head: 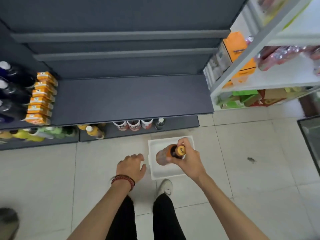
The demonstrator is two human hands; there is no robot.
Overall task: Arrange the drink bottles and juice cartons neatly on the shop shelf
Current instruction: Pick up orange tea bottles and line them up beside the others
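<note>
My right hand [187,158] grips a dark drink bottle with an orange cap [170,154] by its neck, above a white tray [154,144] on the floor. My left hand [131,166] hovers open just left of the tray, fingers spread, holding nothing. The dark grey shop shelf [131,99] stands ahead. Orange juice cartons [41,99] stand in a row at its left end, beside dark bottles with white caps [10,90]. The bottom shelf holds yellow and green bottles [34,135], an orange-brown bottle [93,131], red-labelled bottles [133,125] and one small dark bottle [159,123].
A white rack [270,80] at the right carries orange boxes, wrapped red packs and green packages. A glass case edge [310,135] sits far right. My legs and a white shoe [165,187] stand on the tiled floor. A dark object [7,222] lies at the bottom left.
</note>
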